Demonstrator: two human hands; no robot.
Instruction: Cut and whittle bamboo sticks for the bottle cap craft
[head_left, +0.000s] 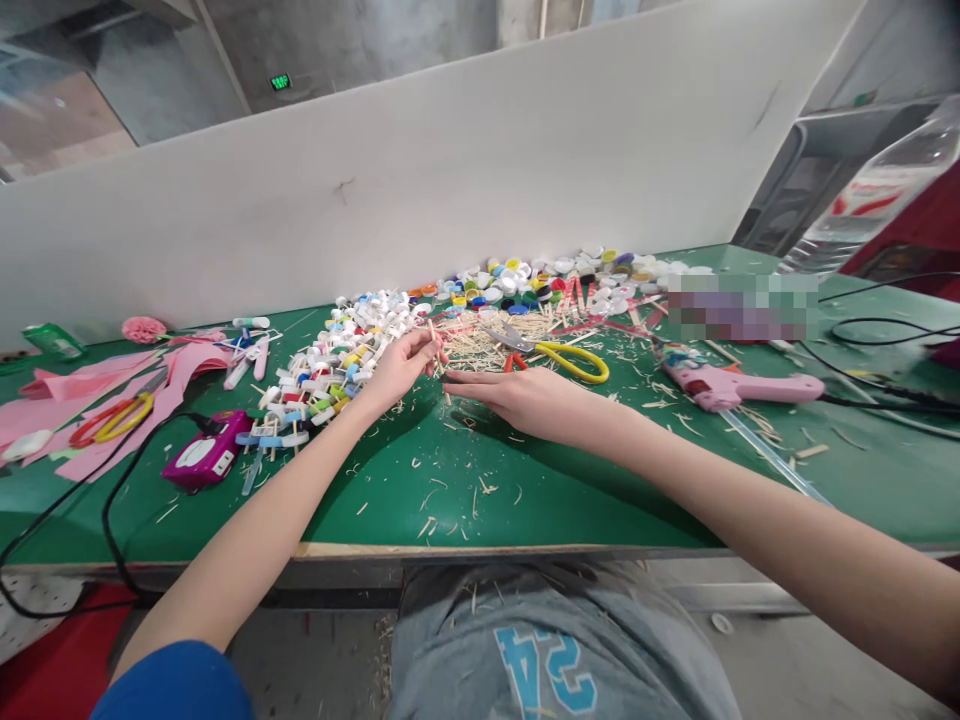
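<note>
Through the head view, I have a thin wooden stick [431,328] near the middle of the green table [352,510], roughly upright in my left hand [401,375], thumb and forefinger pinched narrow on it. My right hand [525,400] reaches in beside the stick's lower part, fingers nearly straight and close together; the contact is too small to make out, so I cannot tell whether they grip anything. I judge a light, steady pinch best, since so slim a stick could roll or snap under a hard squeeze. Both wrists should be low, with the right fingertips meeting the stick squarely. The open yellow-handled scissors [547,349] lie just beyond my right hand, by the loose sticks [484,350], so I'd mind the blades.
</note>
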